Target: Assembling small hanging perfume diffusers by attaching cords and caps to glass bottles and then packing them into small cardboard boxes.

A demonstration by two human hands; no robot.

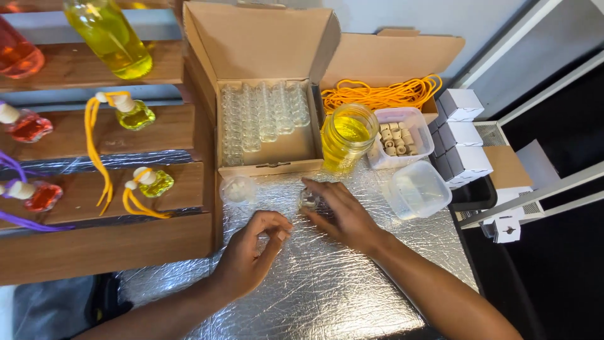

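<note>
Far left, a stepped wooden shelf (94, 189) carries small filled bottles (135, 115), yellow and red, with wooden caps and cord loops, and taller bottles of yellow and red liquid stand on the top step. Moving in, the left hand (251, 255) hovers low over the foil-covered tabletop (327, 289) near its front edge, fingers curled inward with the tips close together; whether it pinches something tiny cannot be told. Just beyond it, toward the back edge, a small clear round lid or dish (238, 189) lies on the foil. Behind that sits an open cardboard box (267, 119) packed with rows of empty little glass bottles. Now the centre: the right hand (343, 214) rests on the foil, thumb and fingers pinching a small clear glass bottle (309, 199), which stands on the tabletop just in front of the box. That bottle looks light, rigid, smooth and likely slippery, and fragile too; its flat sides look the safest place to grip, not the narrow neck. Right of it stands a glass jar of yellow liquid (346, 135), then a clear tub of wooden caps (397, 140), orange cord (384, 94) in a second box, an empty plastic tub (416, 189), and small white cartons (462, 132) stacked at the right edge.
</note>
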